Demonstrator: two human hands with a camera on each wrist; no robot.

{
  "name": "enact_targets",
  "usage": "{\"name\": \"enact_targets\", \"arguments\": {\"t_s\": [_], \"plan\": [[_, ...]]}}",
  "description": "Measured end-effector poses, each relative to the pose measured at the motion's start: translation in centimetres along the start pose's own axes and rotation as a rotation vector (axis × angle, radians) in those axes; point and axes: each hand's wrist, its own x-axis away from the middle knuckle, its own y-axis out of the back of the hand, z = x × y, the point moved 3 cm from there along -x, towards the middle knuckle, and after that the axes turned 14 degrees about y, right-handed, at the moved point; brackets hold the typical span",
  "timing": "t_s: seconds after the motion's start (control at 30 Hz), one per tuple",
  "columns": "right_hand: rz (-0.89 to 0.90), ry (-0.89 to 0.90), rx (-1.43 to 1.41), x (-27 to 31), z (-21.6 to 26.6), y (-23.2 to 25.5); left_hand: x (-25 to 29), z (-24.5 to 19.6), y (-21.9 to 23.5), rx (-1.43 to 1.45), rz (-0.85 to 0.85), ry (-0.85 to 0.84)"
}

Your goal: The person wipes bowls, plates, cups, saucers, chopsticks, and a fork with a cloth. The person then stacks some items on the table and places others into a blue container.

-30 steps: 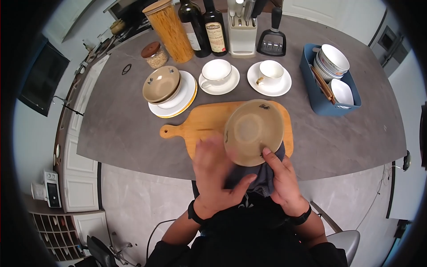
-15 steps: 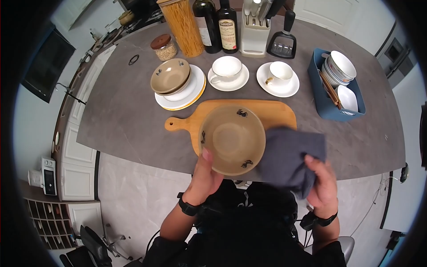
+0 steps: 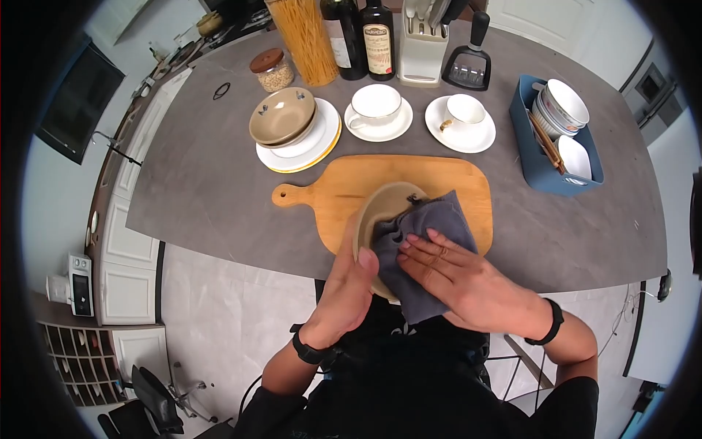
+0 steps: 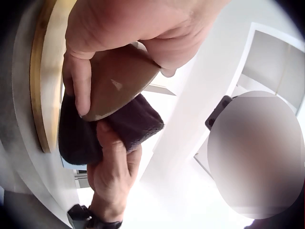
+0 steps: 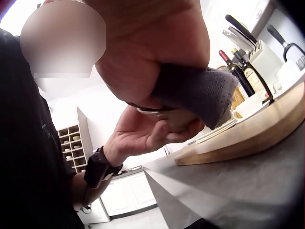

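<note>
One tan bowl is held tilted over the near part of a wooden cutting board, its opening turned toward the person's right. Left hand: grips the bowl, thumb at the rim, fingers on the outer wall. Right hand: holds a dark grey cloth against the bowl's inside; fingers lie extended on it in the head view, while the left wrist view shows the thumb on the cloth's outer side. The cloth hangs past the rim.

Counter, behind the board, left to right: two nested brown bowls on stacked plates; a white cup on a saucer; a smaller cup with gold on its handle, on a second saucer. At far right, a blue bin contains stacked bowls and chopsticks.

Back row: lidded jar, pasta container, two dark bottles, knife block, black-handled tool. Lettering on the bottle labels: too small to read reliably.
</note>
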Motion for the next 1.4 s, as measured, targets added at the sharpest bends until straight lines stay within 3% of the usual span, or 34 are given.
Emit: {"name": "enact_targets", "arguments": {"t_s": [0.07,0.13,0.2,0.27,0.33,0.37,0.5,0.53,0.6,0.67,0.7,0.73,0.8,0.87,1.0,1.2,1.3,1.4], "plan": [[-0.062,-0.048,-0.16,-0.2,0.5,-0.5,-0.5,-0.6,-0.2,-0.057,-0.031,-0.076],[-0.152,-0.098,-0.258,-0.3,0.9,-1.7,-1.3,-1.6,-1.1,-0.294,-0.166,-0.389],[-0.417,-0.214,-0.603,-0.4,0.9,-2.2,-1.8,-1.1,-1.6,-0.32,-0.196,-0.441],[-0.469,-0.323,-0.722,-0.3,1.5,-2.8,-2.0,-0.6,-1.5,-0.347,-0.227,-0.489],[-0.876,-0.692,-1.344,0.5,1.3,-4.7,-2.4,0.2,-1.3,-0.508,-0.237,-0.445],[-1.044,-0.744,-1.552,0.4,1.6,-4.3,-2.5,0.7,-1.0,-0.48,-0.207,-0.422],[-1.269,-0.726,-1.863,0.7,0.4,-1.6,-1.8,1.1,-1.4,-0.423,-0.157,-0.393],[-1.265,-0.725,-1.862,1.0,0.1,-1.0,-1.7,1.5,-1.0,-0.392,-0.13,-0.323],[-1.55,-0.511,-1.596,1.5,-0.2,1.9,-1.1,2.2,-0.6,-0.356,-0.113,-0.256],[-1.536,-0.395,-1.065,1.9,-0.1,4.1,-0.8,3.1,-1.0,-0.026,0.075,0.018],[-1.429,-0.371,-0.857,2.1,-0.3,4.0,-0.5,2.8,-1.4,0.01,0.132,0.088],[-1.43,-0.372,-0.856,2.1,-0.7,3.6,-0.4,2.3,-1.7,0.01,0.134,0.089],[-0.613,-0.222,-0.237,0.2,-0.4,3.2,-0.3,1.7,-2.5,0.065,0.252,0.162],[-0.041,-0.164,0.0,-1.4,1.0,1.7,0.0,1.4,-2.8,0.073,0.255,0.186],[0.015,-0.117,-0.116,-0.3,-0.2,0.9,0.0,2.2,-2.0,0.085,0.28,0.279],[-0.14,-0.215,0.022,-1.7,0.0,2.5,0.3,2.4,-1.7,0.019,0.4,0.289],[-0.021,-0.284,-0.076,-1.2,-1.1,2.6,0.6,3.2,-1.0,-0.154,0.435,0.328],[-0.057,-0.34,-0.154,-0.5,-1.8,2.3,0.6,3.0,-1.5,-0.191,0.408,0.184]]}}
